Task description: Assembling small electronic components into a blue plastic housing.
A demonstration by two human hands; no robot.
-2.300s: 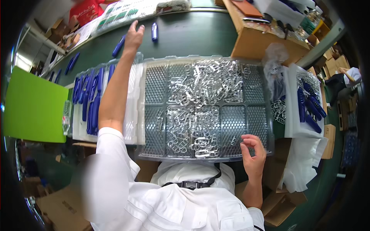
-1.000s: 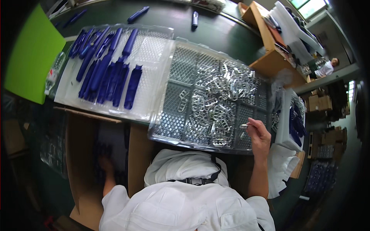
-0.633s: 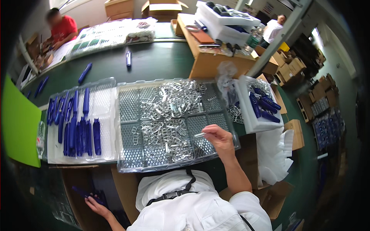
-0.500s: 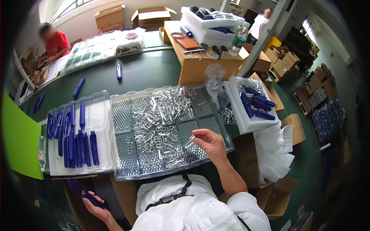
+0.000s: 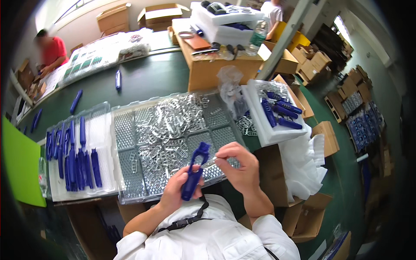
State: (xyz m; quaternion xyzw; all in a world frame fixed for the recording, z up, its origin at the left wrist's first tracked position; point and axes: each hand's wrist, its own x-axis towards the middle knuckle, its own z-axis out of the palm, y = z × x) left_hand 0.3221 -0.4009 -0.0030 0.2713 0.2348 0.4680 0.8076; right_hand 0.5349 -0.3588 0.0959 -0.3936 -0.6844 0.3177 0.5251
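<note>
My left hand point(image 5: 175, 188) is closed round a long blue plastic housing point(image 5: 192, 184) with an oval opening near its upper end, held over the front edge of a clear compartment tray point(image 5: 123, 149). Just right of the housing, my right hand point(image 5: 242, 169) pinches a small shiny piece point(image 5: 215, 159), mostly hidden by the fingertips. Thumb and forefinger point toward the housing without touching it. Silver slotted metal pieces point(image 5: 173, 117) lie heaped in the tray beyond both hands.
At left, a second tray point(image 5: 104, 147) holds several blue housings point(image 5: 82, 169). A white foam box point(image 5: 277, 136) at right contains blue housings and metal pieces. Behind stands a cardboard box point(image 5: 229, 71) with tools on top. A person in red point(image 5: 54, 52) sits far left.
My left hand has risen from low left to the middle, bringing the blue housing in front of me. My right hand has shifted slightly, staying pinched. The view has moved a little.
</note>
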